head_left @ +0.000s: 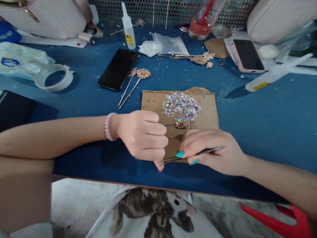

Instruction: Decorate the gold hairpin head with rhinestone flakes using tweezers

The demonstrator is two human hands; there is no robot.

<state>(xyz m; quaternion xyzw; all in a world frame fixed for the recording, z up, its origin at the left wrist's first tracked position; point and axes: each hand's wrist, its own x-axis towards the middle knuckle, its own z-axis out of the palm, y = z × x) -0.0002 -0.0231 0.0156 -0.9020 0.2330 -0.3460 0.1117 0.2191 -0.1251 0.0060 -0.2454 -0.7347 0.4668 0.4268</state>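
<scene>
On my remote feed, my left hand (146,135) seems curled round the gold pin (181,124) by its stem, and just beyond my right hand (218,148), pinching tweezers (210,150), its head looks partly stoned, gold left bare beside loose stones (182,104).

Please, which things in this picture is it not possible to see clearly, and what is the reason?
All in the head view:
Far end of the gold hairpin: hidden by the left hand.
Tips of the tweezers in the right hand: too small to tell if they grip anything.
Shiny pieces: too small and crowded to count.
Black object: cut off by the left edge.
</scene>
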